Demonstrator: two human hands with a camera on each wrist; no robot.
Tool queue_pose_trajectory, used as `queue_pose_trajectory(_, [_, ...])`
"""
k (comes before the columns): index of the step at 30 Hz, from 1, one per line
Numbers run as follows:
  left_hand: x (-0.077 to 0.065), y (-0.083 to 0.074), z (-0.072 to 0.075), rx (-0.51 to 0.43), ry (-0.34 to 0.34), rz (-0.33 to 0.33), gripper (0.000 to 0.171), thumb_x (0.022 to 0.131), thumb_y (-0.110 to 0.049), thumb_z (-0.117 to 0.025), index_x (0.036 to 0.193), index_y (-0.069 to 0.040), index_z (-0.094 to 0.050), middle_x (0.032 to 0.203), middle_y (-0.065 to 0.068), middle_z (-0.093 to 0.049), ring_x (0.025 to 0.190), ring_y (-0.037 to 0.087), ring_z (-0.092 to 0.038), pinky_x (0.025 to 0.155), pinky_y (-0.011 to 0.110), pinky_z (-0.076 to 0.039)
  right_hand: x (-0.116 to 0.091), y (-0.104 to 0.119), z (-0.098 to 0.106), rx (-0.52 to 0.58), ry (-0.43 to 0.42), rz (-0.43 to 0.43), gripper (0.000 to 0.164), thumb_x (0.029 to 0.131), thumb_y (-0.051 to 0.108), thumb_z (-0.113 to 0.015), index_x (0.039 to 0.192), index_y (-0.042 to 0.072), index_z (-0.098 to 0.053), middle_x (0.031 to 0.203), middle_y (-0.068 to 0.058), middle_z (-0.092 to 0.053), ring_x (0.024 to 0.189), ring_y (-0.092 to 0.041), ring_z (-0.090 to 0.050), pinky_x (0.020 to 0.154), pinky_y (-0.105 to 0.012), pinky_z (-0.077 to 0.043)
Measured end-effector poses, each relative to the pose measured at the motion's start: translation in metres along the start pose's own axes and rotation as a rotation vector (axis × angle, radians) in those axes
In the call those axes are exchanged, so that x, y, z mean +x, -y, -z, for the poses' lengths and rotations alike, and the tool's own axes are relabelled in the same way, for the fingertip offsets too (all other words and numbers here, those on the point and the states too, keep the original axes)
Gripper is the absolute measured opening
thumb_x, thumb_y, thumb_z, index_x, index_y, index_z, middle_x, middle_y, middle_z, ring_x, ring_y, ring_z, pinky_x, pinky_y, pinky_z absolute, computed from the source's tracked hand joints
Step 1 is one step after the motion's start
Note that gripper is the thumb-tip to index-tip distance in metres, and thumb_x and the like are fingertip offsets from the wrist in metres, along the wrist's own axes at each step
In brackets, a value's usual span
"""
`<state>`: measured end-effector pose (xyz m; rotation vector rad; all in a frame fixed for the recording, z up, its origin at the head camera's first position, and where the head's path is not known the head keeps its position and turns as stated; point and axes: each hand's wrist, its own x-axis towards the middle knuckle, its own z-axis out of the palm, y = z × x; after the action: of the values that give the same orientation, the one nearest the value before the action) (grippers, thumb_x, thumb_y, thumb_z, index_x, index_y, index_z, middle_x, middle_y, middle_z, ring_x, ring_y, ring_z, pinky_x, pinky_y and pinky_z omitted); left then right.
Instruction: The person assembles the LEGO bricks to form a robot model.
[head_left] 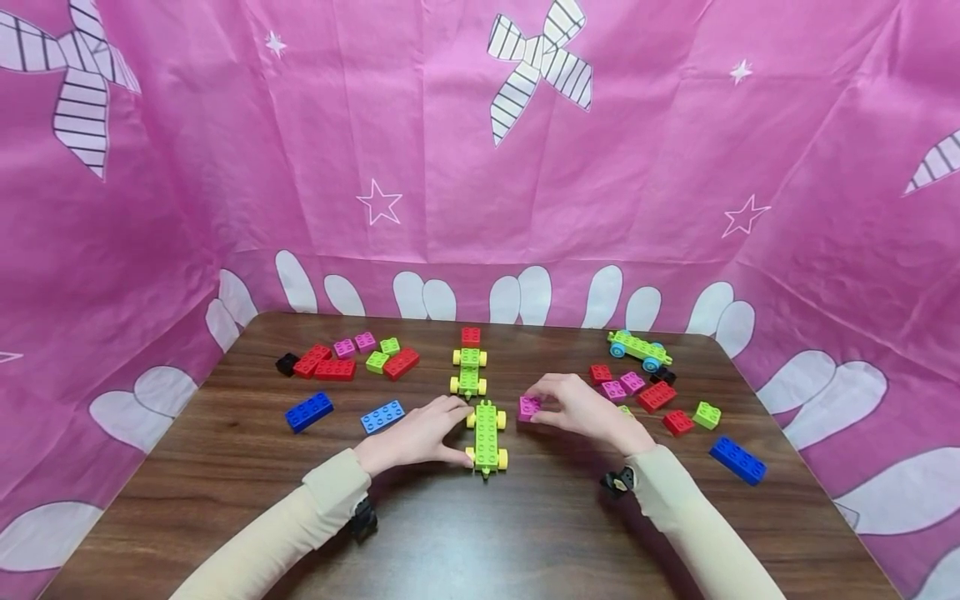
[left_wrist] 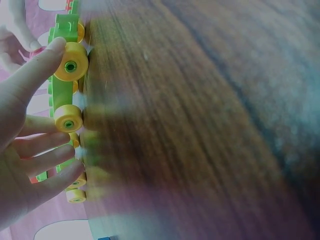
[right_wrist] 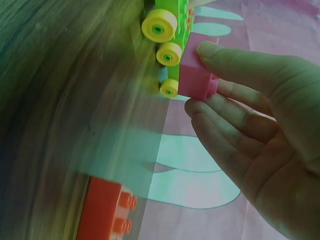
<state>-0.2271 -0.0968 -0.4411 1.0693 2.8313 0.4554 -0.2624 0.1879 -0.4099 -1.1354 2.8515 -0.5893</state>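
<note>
Light blue brick (head_left: 382, 417) left of the near green wheeled base (head_left: 486, 437), then the left hand (head_left: 420, 433) along that base's left side, fingers loosely extended and spread, clasping nothing, thumb against its nearer left wheel. Second green base (head_left: 470, 372) stands just beyond the near base, yellow wheels down. Just right of the near base, a pink brick (head_left: 528, 408), pinched between thumb and fingers of the right hand (head_left: 577, 404), which reaches in from the right.

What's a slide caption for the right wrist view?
Right hand pinching a pink brick, yellow-wheeled green vehicles behind, red brick lower left.
</note>
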Motion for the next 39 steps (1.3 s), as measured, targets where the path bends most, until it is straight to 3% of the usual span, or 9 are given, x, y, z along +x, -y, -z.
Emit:
queue_pose_trajectory(12, [-0.001,0.001,0.0,-0.012,0.007,0.008,0.079,0.077,-0.059,-0.065,0.136,-0.009,-0.048,0.136,0.006,-0.049,0.124,0.017,-0.047,0.099,0.037,-0.048,0.014,0.015,-0.008,0.007,0.019,0.043,0.028,0.081,0.029,-0.072,0.106,0.018,-0.068,0.098,0.007,-0.067,0.088,-0.01,-0.062,0.08,-0.025,-0.053])
queue_pose_trajectory(22, [-0.001,0.002,0.001,-0.02,0.009,0.005,0.08,0.077,-0.058,-0.065,0.136,-0.008,-0.047,0.136,0.006,-0.048,0.124,0.017,-0.047,0.098,0.037,-0.048,0.024,0.025,-0.016,0.035,-0.015,0.112,0.029,0.08,0.027,-0.074,0.106,0.015,-0.069,0.096,0.006,-0.068,0.087,-0.009,-0.063,0.08,-0.025,-0.054])
queue_pose_trajectory(39, [-0.002,0.002,0.002,-0.02,0.002,-0.012,0.079,0.077,-0.058,-0.065,0.135,-0.007,-0.048,0.135,0.007,-0.049,0.122,0.018,-0.048,0.097,0.038,-0.049,0.027,0.033,-0.025,0.073,0.019,0.079,0.032,0.08,0.032,-0.074,0.108,0.019,-0.068,0.1,0.008,-0.068,0.09,-0.007,-0.063,0.082,-0.022,-0.054])
